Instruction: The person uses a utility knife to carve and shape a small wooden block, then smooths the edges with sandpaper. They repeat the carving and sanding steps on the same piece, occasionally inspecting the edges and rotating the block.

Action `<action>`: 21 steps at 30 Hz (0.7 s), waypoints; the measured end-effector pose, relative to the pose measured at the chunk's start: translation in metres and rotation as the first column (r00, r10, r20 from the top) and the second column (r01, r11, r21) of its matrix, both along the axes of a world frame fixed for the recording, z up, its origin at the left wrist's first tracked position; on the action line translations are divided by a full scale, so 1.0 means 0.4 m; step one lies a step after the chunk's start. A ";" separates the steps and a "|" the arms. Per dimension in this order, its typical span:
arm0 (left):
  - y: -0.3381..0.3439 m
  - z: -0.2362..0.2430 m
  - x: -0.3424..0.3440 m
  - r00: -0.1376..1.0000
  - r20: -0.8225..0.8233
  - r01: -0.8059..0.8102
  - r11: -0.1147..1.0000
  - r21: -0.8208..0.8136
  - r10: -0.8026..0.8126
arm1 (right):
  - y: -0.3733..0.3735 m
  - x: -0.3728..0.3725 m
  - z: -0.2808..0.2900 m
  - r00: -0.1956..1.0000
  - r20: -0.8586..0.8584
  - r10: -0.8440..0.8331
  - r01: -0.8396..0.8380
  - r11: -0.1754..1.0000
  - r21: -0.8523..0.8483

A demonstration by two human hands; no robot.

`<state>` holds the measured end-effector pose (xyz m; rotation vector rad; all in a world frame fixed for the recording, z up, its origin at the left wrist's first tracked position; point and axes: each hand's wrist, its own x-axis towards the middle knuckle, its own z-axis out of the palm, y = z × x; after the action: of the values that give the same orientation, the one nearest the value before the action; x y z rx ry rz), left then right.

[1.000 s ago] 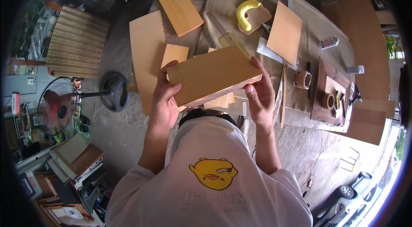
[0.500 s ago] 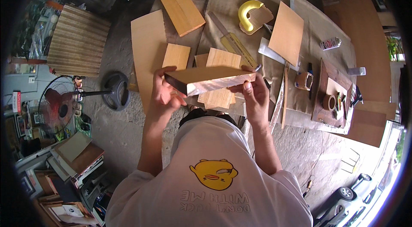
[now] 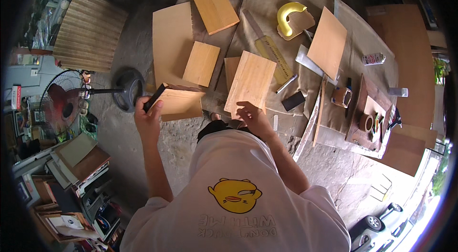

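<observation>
My left hand (image 3: pixel 149 117) grips a wooden board (image 3: pixel 181 104) by its left end, thumb on top, and holds it tilted off the table's near edge. My right hand (image 3: pixel 258 121) has loosely bent fingers, apart, at the near edge of a pale wooden board (image 3: pixel 252 79); whether they touch it I cannot tell. That pale board lies partly over another piece of wood (image 3: pixel 231 68). A smaller wooden block (image 3: pixel 201 63) rests left of it, on a large brown sheet (image 3: pixel 171 37).
Around the boards lie a long plank (image 3: pixel 211 1), a yellow ruler (image 3: pixel 274 59), a pen (image 3: pixel 286 83), a black block (image 3: pixel 293 101) and a yellow curved object (image 3: pixel 286 16). A spray can (image 3: pixel 373 59) stands to the right. A fan (image 3: pixel 64 104) is at left.
The board was held level in both hands; now only my left hand has it, lower left and tilted. My right hand has let go and moved down-left to the pale board, uncovering the black block.
</observation>
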<state>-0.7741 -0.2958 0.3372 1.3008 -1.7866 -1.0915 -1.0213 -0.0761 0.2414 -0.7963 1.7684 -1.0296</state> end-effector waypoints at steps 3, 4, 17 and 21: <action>-0.032 -0.017 0.060 0.984 0.175 -0.006 0.997 -0.080 0.019 | 0.042 -0.039 -0.073 0.994 -0.084 -0.066 0.067 0.998 0.006; -0.044 -0.048 0.088 0.991 0.135 -0.007 0.998 -0.057 0.015 | 0.057 -0.053 -0.092 0.992 -0.106 -0.074 0.078 0.996 0.033; -0.102 -0.194 0.122 0.903 0.260 0.406 0.879 -0.252 -0.342 | 0.037 -0.035 -0.126 0.904 -0.394 -0.165 0.222 0.970 0.103; -0.135 -0.154 0.107 0.777 0.467 0.531 0.837 -0.129 -0.421 | 0.024 0.010 -0.078 0.873 -0.463 -0.151 0.255 0.952 0.171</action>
<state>-0.7312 -0.3497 0.2757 0.9882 -2.6015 -0.8190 -1.0172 -0.0667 0.2103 -0.7503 2.3613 -0.7928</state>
